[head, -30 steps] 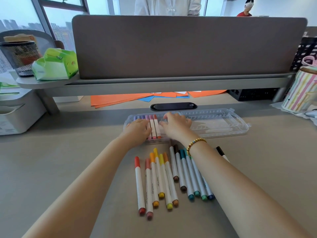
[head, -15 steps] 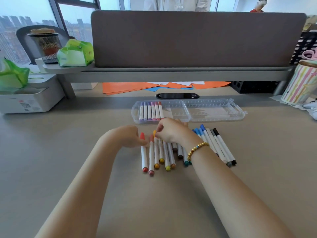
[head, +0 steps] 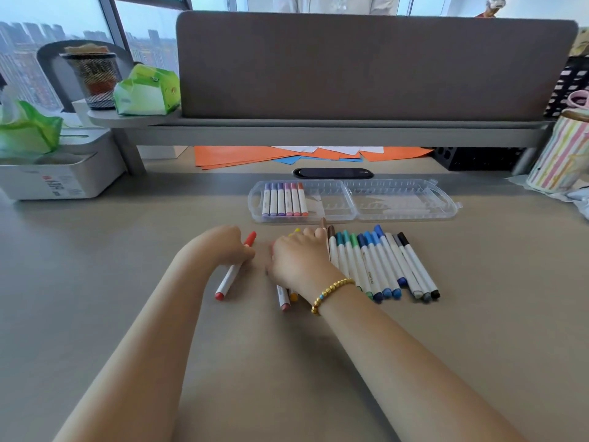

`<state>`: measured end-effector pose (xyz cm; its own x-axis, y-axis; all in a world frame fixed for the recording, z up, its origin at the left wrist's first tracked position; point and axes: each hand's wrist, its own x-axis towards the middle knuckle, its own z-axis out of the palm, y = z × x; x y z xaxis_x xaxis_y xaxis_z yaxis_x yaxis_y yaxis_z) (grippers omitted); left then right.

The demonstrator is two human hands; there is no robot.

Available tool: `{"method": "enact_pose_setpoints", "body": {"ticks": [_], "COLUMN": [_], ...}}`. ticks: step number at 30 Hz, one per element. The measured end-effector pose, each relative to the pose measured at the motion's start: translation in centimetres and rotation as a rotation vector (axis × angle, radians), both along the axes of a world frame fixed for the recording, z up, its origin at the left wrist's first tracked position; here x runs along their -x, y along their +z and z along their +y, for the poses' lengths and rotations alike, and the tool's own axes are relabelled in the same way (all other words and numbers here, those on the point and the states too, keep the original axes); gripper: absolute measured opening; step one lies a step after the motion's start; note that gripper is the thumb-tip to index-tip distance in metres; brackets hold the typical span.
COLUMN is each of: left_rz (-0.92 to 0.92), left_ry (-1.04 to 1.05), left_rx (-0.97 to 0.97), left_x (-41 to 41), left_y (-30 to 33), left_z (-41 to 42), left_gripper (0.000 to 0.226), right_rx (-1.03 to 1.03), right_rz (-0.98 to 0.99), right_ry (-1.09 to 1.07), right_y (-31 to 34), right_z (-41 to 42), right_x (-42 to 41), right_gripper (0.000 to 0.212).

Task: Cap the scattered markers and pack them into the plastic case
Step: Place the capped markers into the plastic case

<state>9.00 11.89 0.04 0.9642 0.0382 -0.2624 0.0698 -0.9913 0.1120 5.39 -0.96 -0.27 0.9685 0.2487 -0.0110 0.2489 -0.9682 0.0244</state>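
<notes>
A clear plastic case [head: 404, 202] lies open on the desk, with several capped purple, pink and orange markers [head: 284, 199] in its left end. In front of it lies a row of capped markers [head: 382, 263], green through blue to grey and black. My left hand [head: 220, 247] grips a red marker [head: 231, 275], pulled aside and tilted. My right hand [head: 298, 256] rests over the warm-coloured markers, fingers curled on them; pink and orange ends [head: 285, 301] stick out below my wrist. Which one it holds is hidden.
A dark phone [head: 333, 172] lies just behind the case, with orange and blue paper [head: 242, 156] under a raised shelf. A white box [head: 60, 177] stands at the left, a striped cup [head: 562, 154] at the right.
My left hand has drawn the red marker out of the row toward the left. My right hand stays on the warm-coloured markers. The camera has pulled back.
</notes>
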Motion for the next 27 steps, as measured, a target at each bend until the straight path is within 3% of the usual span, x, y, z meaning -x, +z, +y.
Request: {"method": "enact_pose_setpoints", "body": {"ticks": [6,11,16,20,23,27], "left_rz": [0.008,-0.135,-0.164,-0.112,-0.065,-0.062], "left_ry": [0.117,0.156,0.185,0.275,0.272,0.167], "left_rx": [0.269,0.653,0.888,1.065,1.083,0.966], "left_x": [-0.4,-0.8,-3.3,-5.7,-6.9,-8.8], "left_y": [0.4,0.9,1.8,2.5,2.4,2.1], "left_z": [0.7,-0.3,-2.7,-4.3,-4.8,-5.3], "left_gripper": [0.029,0.03,0.035,0.029,0.025,0.027], "right_rx": [-0.074,-0.522,-0.975,-1.102,-1.098,-1.232], "right_rz": [0.109,0.343,0.434,0.455,0.411,0.435], "right_ry": [-0.03,-0.138,-0.241,-0.268,-0.3,-0.341], "right_y": [0.7,3.0,2.7,2.7,2.8,3.2], "right_z": [0.2,-2.2,-5.6,-7.1,-7.9,-8.9], "right_x": [-0.2,-1.9,-5.5,-7.8,-9.0,-10.1], "right_gripper": [0.03,0.043,0.028,0.031,0.03,0.024]}}
